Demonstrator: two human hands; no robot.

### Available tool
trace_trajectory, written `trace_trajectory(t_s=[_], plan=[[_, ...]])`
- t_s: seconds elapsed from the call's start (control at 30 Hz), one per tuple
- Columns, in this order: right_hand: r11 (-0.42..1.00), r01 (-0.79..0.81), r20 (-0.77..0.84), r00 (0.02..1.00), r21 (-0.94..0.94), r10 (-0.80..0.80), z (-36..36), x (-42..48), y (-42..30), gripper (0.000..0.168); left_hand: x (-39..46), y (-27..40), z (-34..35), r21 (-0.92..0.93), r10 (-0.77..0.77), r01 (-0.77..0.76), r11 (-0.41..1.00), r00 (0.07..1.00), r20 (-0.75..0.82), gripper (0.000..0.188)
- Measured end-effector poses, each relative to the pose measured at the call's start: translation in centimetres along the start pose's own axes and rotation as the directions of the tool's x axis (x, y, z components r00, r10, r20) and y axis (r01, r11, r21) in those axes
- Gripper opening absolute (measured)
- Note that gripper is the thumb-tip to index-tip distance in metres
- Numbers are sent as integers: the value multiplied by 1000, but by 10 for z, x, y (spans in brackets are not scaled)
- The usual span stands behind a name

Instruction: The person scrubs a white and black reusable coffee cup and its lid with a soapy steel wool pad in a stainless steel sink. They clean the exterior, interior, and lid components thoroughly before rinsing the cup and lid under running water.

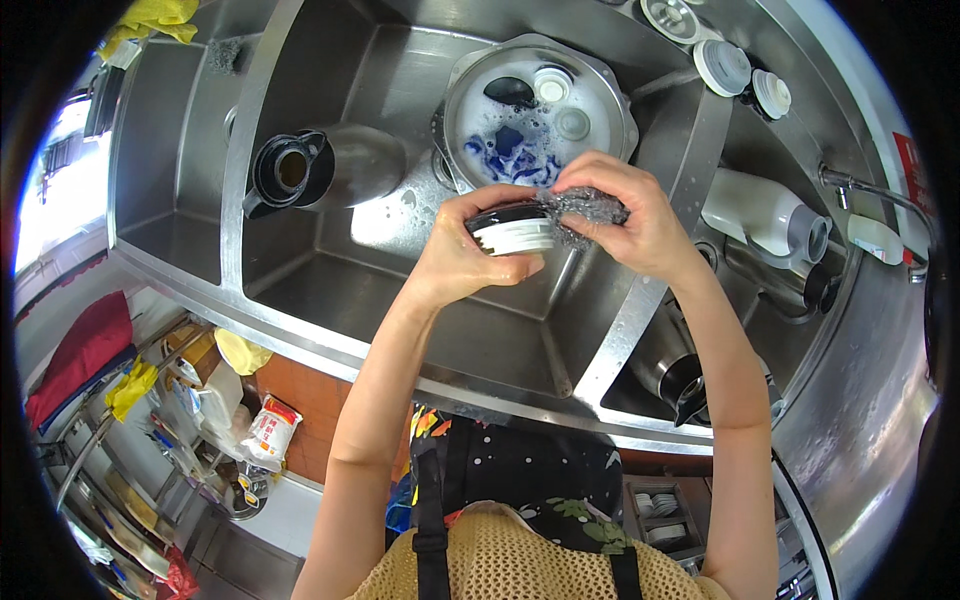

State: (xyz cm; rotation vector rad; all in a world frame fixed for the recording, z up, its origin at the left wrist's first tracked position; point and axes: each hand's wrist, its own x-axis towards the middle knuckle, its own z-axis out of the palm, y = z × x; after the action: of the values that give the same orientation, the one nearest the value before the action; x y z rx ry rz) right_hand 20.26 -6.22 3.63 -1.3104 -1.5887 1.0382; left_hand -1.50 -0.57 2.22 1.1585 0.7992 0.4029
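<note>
Over the middle basin of a stainless steel sink [487, 322], my left hand [469, 244] grips a black-and-white threaded lid [517, 234] by its edge. My right hand [626, 214] pinches a steel wool scourer [585, 210] against the lid's right side. Just beyond my hands stands a metal basin [459, 82] of sudsy water. In it are a black lid [510, 91], a white lid [553, 84], a translucent round piece [573, 124] and a blue cloth [517, 154]. To the left, a steel vacuum jug [360, 169] lies on its side, its black-rimmed mouth facing the left wall.
In the right basin lie a white jug [750, 214], a steel jug with a black top [787, 281] and another steel jug [667, 360]. Several lids [724, 67] rest on the back right ledge, near a tap [862, 184] and a plastic bottle [876, 240]. Another scourer [223, 56] sits in the left basin.
</note>
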Motion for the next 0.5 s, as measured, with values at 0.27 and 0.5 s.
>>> trace_trajectory(t_s=[0.27,0.5], plan=[[994,50,35,998,-102,-46,18,24,-21,23,12,-4,8,28,-67,66,997,998,20,64],[976,-99,-259,955,192,147,13,-9,7,23,14,-7,8,13,-63,64,998,995,-74,81]])
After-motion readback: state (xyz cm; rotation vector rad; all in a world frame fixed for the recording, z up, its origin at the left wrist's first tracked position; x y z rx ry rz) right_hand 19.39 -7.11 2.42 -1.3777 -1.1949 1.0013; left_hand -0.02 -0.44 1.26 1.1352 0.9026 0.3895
